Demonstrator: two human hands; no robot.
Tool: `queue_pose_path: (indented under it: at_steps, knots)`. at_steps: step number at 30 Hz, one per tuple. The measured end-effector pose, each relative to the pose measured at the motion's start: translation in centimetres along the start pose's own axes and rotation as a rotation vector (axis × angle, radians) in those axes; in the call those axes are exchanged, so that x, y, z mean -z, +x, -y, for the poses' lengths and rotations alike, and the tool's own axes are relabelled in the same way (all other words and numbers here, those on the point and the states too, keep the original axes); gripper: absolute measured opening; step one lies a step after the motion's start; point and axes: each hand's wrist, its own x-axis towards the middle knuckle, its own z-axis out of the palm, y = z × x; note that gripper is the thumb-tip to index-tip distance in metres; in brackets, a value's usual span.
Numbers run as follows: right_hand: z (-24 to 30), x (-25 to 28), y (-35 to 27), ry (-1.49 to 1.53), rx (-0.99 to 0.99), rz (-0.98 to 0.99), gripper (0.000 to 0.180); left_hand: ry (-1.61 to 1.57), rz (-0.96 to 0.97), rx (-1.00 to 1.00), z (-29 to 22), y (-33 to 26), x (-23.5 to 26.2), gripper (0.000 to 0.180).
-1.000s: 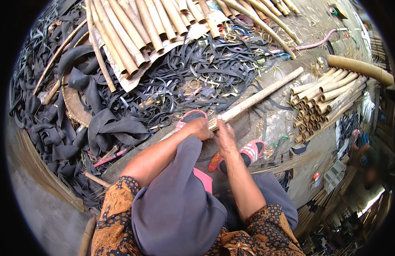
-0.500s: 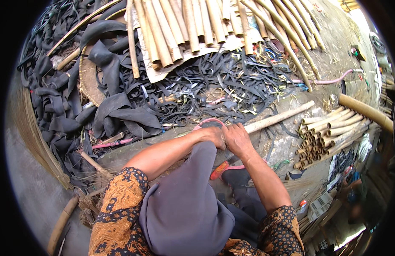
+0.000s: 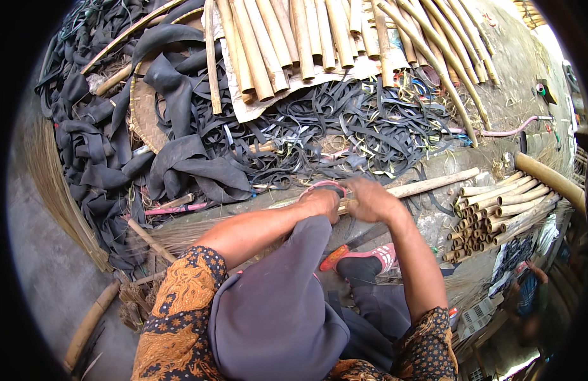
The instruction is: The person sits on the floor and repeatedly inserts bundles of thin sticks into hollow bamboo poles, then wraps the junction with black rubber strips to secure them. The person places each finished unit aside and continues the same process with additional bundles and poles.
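Looks like a messy workshop with a hard grey floor (image 3: 43, 254). Has lots of bamboo poles (image 3: 338, 32) laid out on a pale sheet (image 3: 246, 111), plus a pile of bamboo tubes (image 3: 522, 198) off to the right. Full of black strips (image 3: 376, 127) in a tangle (a bit like spilled noodles), with wide floppy dark pieces (image 3: 186, 155) heaped beside them. Also has thin sticks (image 3: 65, 203) in a long bundle at the left, and a round woven tray (image 3: 148, 117) partly under the floppy bits.
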Motion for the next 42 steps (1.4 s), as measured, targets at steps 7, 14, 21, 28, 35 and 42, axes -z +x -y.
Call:
queue_pose_path:
  at_steps: [7,14,21,28,35,42]
  knots:
    - [-1.7,1.2,9.1,0.256,-0.4,-0.323,0.034,-0.03,0.052,0.01,-0.9,-1.1,1.0,0.025]
    - [-3.1,-1.5,16.0,0.104,-0.505,-0.133,0.065,0.02,0.03,0.014,-0.9,-1.4,0.6,0.031]
    - [-4.7,-2.8,16.1,0.101,-0.411,-0.225,0.027,0.01,0.036,0.008,-1.0,-1.6,1.1,0.036]
    - [-5.2,0.1,7.3,0.175,-0.38,-0.346,0.026,0.008,0.064,0.003,-0.6,-0.8,0.8,0.033]
    - [-5.5,1.2,-4.0,0.214,-0.363,-0.632,0.017,-0.014,0.001,0.01,-0.4,-0.6,0.3,0.033]
    - [-0.9,1.8,-10.9,0.55,-0.349,-0.917,0.018,0.024,0.009,0.023,-0.6,-0.5,0.2,0.037]
